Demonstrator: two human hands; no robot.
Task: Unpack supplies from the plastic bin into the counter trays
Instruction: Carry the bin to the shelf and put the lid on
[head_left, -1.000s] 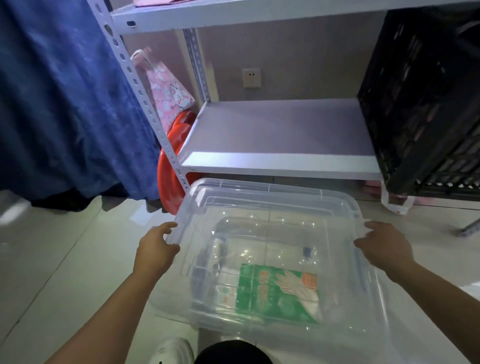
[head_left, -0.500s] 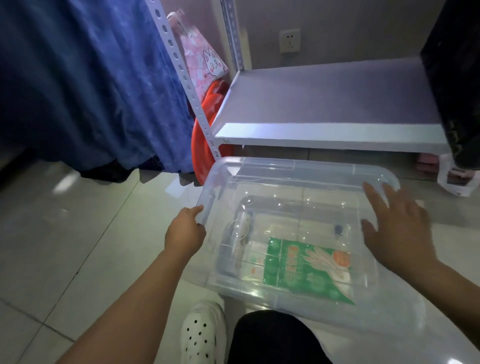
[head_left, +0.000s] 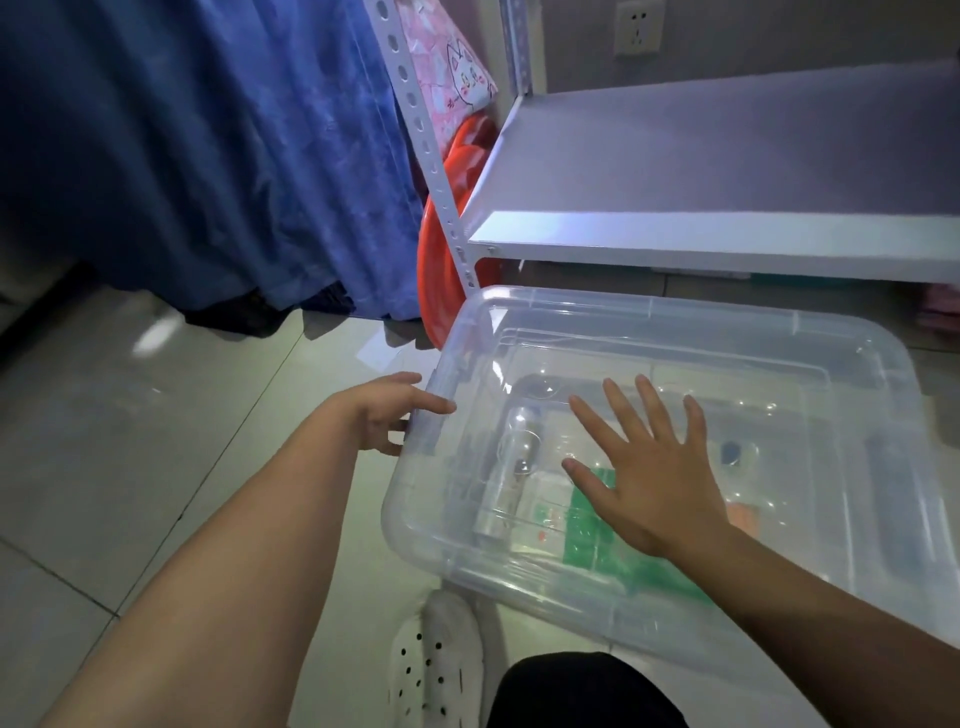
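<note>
my white perforated clog (head_left: 435, 660) and dark trouser knee (head_left: 582, 691) sit at the bottom edge, on pale floor tiles (head_left: 156, 467). just beyond them the clear plastic bin (head_left: 831, 364) rests on the floor with its lid on, close in front of me. my right hand (head_left: 649, 467) lies spread over the middle of the lid, fingers straight and fanned apart, holding nothing; whether the palm presses the lid or hovers just above it i cannot tell. my left hand (head_left: 384, 415) is at the bin's left edge, fingers loosely extended, fingertips touching the rim near the side latch, not wrapped around anything i can make out. through the clear plastic i see a green packet (head_left: 587, 535) lying flat under my right hand, a clear bottle (head_left: 514, 467) to its left, and a small blue-capped item (head_left: 731, 451) to the right, all blurred by the lid. behind the bin stands a white metal shelf (head_left: 727, 239), its perforated upright (head_left: 415, 130) rising at the left. a red hoop-shaped object (head_left: 441, 270) leans behind that upright, with a pink cat-printed bag (head_left: 457, 78) above it. a blue curtain (head_left: 182, 130) hangs at far left, and a wall socket (head_left: 638, 26) shows at the top.
</note>
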